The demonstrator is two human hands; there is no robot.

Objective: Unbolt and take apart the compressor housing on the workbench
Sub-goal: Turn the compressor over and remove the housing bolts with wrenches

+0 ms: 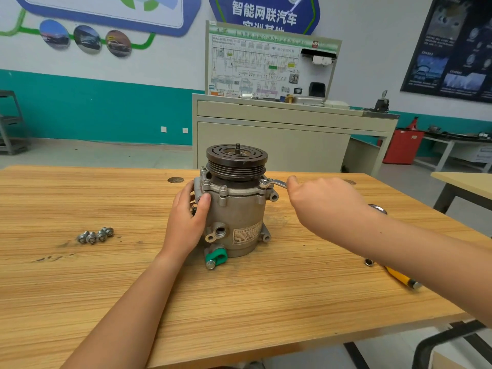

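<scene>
Curling round the handle of a wrench, the fingers of the right hand grip the tool, which runs roughly level from the hand leftward to a flange bolt on the upper right of the compressor. The compressor stands upright, pulley on top, near the middle of the workbench, so the coming swing looks horizontal, about a vertical bolt. The left hand clasps the housing's left side, thumb on the front, apparently bracing it. A cluster of loose bolts lies bare on the wood well to the left, in no tray; a yellow-handled tool lies under the right forearm.
</scene>
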